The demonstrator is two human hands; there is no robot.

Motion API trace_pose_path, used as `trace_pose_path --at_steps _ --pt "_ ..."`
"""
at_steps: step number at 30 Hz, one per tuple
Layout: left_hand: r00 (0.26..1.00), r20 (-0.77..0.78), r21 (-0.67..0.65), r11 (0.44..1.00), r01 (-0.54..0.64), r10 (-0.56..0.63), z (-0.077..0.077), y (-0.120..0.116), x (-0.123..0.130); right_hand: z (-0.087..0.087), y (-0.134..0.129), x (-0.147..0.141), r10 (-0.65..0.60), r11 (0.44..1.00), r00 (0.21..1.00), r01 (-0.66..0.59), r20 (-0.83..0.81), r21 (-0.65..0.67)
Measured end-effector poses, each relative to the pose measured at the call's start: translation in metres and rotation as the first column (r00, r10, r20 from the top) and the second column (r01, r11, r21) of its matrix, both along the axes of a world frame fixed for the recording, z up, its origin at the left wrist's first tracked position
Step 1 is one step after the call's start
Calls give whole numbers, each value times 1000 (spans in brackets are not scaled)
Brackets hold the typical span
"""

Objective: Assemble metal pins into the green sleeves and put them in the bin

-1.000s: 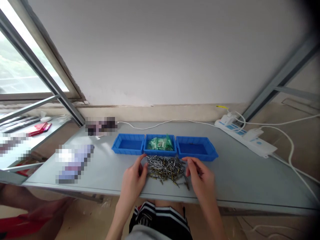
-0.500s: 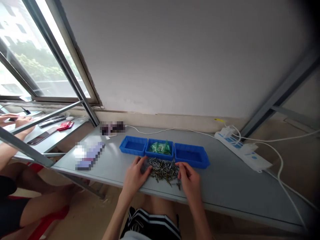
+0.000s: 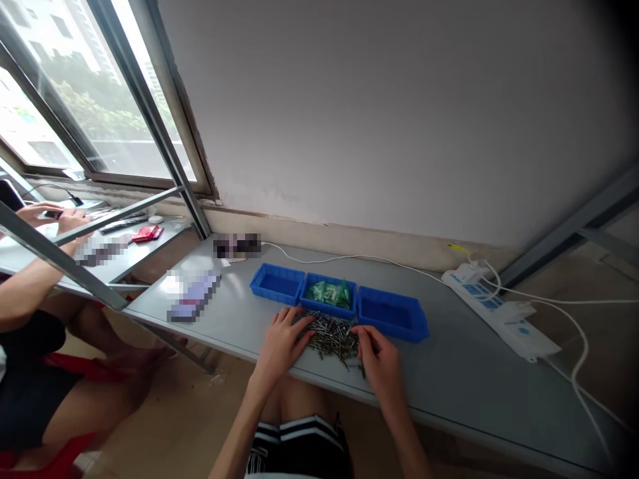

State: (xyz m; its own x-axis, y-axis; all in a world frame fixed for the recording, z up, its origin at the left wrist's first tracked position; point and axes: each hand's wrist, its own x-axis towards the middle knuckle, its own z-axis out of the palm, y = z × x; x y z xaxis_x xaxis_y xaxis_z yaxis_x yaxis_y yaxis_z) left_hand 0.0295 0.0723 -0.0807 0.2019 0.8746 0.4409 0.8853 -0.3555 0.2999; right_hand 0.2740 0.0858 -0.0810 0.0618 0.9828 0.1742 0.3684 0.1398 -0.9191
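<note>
A loose heap of screws point(image 3: 333, 340), silvery and brassy, lies on the grey table in front of three blue trays. My left hand point(image 3: 283, 342) rests at the heap's left side, its fingers spread and the thumb touching the screws. At the right edge is my right hand point(image 3: 382, 362), its fingers curled and thumb and forefinger drawn together; whatever they pinch is too small to make out. Green plastic packets point(image 3: 328, 293) fill the middle tray point(image 3: 328, 309). On either side of it stand the left tray point(image 3: 273, 297) and the right tray point(image 3: 424, 328).
A white power strip point(image 3: 504, 319) with plugs and cables lies to the right. A blurred purple item point(image 3: 194, 296) is on the left. Metal frame bars point(image 3: 164, 146) rise beside the window. At the neighbouring table, another person's hands point(image 3: 74, 219) hold something dark.
The view has turned slightly, shifting the table to the right in the picture. My left hand's fingers lie more spread beside the screws. My right hand stays at the heap's right edge.
</note>
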Motion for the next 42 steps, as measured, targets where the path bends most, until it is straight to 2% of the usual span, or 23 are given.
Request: trace_pose_path --at_steps 5,10,14,23,27,32,37,40,42 --pt "996 86 -16 1000 21 -20 -2 0 -3 2 0 -2 -130 991 991 129 -27 -16" --pt "974 218 -23 997 68 -62 -5 2 -9 5 1 -6 -302 953 953 302 -18 17" --pt "964 249 -23 994 108 -99 -5 4 -11 5 3 -7 -365 930 931 365 -26 29" --pt "964 218 34 988 148 -152 0 1 -8 5 3 -6 -370 929 929 370 -29 20" --pt "967 185 75 983 167 -178 7 10 0 3 3 -6 -339 941 940 339 -30 10" --pt "958 135 74 967 244 -252 15 24 14 1 2 -4 -266 964 963 266 -32 -5" --pt "951 268 172 979 113 -157 14 14 10 -5 1 0 -210 977 977 209 -34 -30" --pt "938 346 169 985 -32 -29 10 0 -8 -10 1 1 -211 976 976 209 -43 -55" --pt "900 425 139 976 -166 92 8 -7 -26 -11 2 2 -225 973 973 221 -61 -61"
